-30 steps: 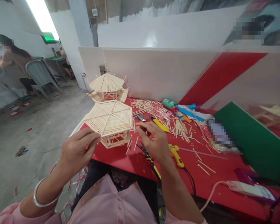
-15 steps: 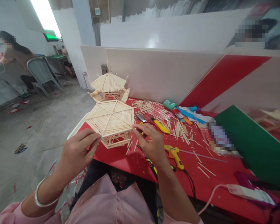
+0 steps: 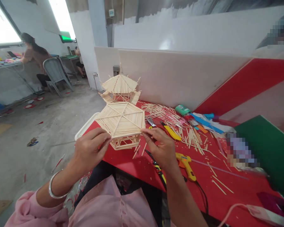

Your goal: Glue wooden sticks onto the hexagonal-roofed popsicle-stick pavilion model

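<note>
A model pavilion made of thin wooden sticks, with a flat six-sided stick roof [image 3: 121,118] over an open frame [image 3: 126,142], stands on the red tabletop [image 3: 132,167]. Along the near roof edge runs a wooden stick [image 3: 126,135]. My left hand [image 3: 92,146] pinches at its left end, finger and thumb closed. At the right end, the fingertips of my right hand [image 3: 159,146] are pinched together. Whether the stick is fastened to the roof, I cannot tell. Just behind rises a taller finished-looking stick pavilion [image 3: 120,85] with a pointed roof.
Right of my right hand lie a yellow glue gun [image 3: 186,165], yellow-handled pliers [image 3: 170,130] and a cutter [image 3: 159,171]. Loose sticks [image 3: 161,112] are heaped behind. A green board [image 3: 267,151] leans at the right. Another person [image 3: 39,60] sits far left.
The view has swung left, so the table and models appear farther right. Both hands keep their pinch at the near roof edge, hardly moved relative to the model.
</note>
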Demonstrator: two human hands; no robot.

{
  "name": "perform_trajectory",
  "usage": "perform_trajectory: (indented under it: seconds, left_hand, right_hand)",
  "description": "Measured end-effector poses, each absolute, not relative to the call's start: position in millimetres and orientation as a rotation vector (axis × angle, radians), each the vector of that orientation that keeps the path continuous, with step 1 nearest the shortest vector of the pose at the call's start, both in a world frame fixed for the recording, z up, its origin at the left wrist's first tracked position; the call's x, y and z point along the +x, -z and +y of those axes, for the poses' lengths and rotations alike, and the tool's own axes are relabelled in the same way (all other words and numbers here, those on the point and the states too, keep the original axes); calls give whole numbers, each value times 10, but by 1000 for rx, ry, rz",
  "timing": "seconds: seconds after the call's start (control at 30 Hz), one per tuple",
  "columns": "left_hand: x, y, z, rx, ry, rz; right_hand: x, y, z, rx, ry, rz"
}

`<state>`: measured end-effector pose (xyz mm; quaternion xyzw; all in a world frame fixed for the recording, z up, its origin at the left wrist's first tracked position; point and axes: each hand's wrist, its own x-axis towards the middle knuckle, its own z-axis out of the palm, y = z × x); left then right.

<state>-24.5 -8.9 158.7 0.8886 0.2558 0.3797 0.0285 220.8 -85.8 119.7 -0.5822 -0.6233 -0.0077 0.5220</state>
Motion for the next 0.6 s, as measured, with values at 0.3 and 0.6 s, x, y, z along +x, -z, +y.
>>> perform_trajectory:
  seconds: [0.3, 0.6]
  left_hand:
    - [-215, -1583, -83, 2733, -1191, 828]
    - [-215, -1596, -71, 2750, -1190, 833]
  right_hand:
    - [2206, -1195, -865, -1410, 2, -1482]
    - [2213, -1182, -865, -1409, -8, -1480]
